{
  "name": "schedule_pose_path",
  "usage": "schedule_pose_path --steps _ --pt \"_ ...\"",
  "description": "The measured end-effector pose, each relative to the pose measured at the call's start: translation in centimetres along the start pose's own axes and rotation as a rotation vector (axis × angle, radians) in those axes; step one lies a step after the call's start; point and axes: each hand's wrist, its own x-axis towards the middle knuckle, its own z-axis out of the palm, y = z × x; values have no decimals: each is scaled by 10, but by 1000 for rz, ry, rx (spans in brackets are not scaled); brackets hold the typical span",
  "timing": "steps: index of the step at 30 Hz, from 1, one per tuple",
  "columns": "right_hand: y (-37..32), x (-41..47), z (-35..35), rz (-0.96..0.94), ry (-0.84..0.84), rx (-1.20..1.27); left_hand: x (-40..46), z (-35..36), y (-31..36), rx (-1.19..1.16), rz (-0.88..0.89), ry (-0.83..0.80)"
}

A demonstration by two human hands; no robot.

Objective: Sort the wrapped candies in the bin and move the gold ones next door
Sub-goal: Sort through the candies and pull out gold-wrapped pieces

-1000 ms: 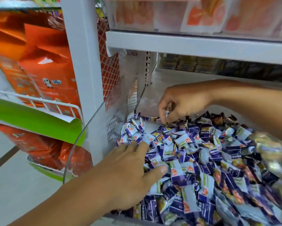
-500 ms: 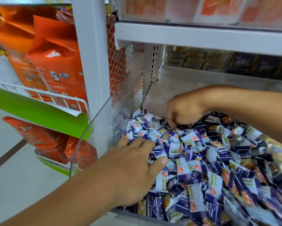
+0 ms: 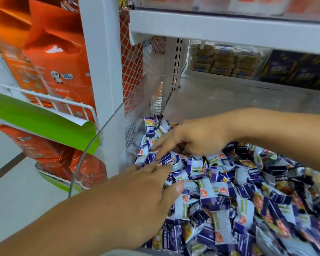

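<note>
From the head camera we see our left hand (image 3: 137,206) lying flat on the candies (image 3: 229,196), fingers straight and holding nothing. Our right hand (image 3: 198,137) reaches across from the right — its fingers stretch out over the pile near the bin's (image 3: 137,100) clear left wall, fingertips touching wrappers, nothing gripped. The candies fill the bin, mostly purple and white; a few darker, gold-tinged ones lie toward the right — too blurred to be sure. Orange bags (image 3: 59,58) hang left of the post (image 3: 103,61).

candies (image 3: 247,200) blurred toward lower right, bin (image 3: 92,145) cut off right
</note>
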Motion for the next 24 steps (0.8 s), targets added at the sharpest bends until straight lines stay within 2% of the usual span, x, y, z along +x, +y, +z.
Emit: schedule_pose_path --steps 4,6,8,9,10,12,13,19,21,24 --pt "20 3 -10 143 -25 -286 -2 2 -1 16 -21 -5" --pt "24 -4 -19 224 28 -353 -2 1 -1 19 -21 -13" --pt "18 -9 -21 221 213 -318 -3 -1 -1 12 -22 -22" --pt "11 -9 -21 159 287 -243 -4 -3 0 13 -18 -16" --pt "4 -7 -18 77 282 -134 -5 -3 2 16 -17 -7" --pt "-9 -2 -5 -40 126 64 -7 -3 7 42 -17 47" --pt "-8 3 0 -42 63 61 -7 -1 10 61 -20 75" --pt "18 1 -11 177 -99 -212 -10 0 17 114 -57 108" --pt "23 0 -15 168 -12 -273 -12 -2 18 119 -53 78" --pt "7 -7 -26 62 303 -124 -13 -3 20 101 -18 111"
